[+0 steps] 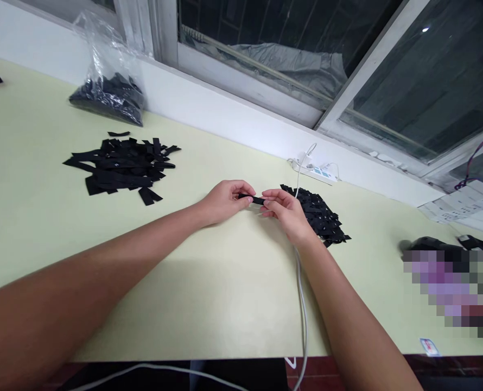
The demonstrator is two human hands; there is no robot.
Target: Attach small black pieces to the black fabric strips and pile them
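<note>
Between both hands a short black fabric strip [258,200] is held up over the table. My left hand [227,201] pinches its left end between thumb and fingers. The right end sits between the thumb and fingers of my right hand [286,212]. Left of the hands lies a loose pile of black strips [123,168]. A second, denser pile of black strips [321,214] is just beyond and to the right of my right hand, which partly covers it.
A clear plastic bag [107,92] with black pieces stands against the wall. A white power strip [317,172] is at the back, and a white cable [300,288] runs beneath my right wrist to the table's front edge. Dark items and a blurred patch are at the right.
</note>
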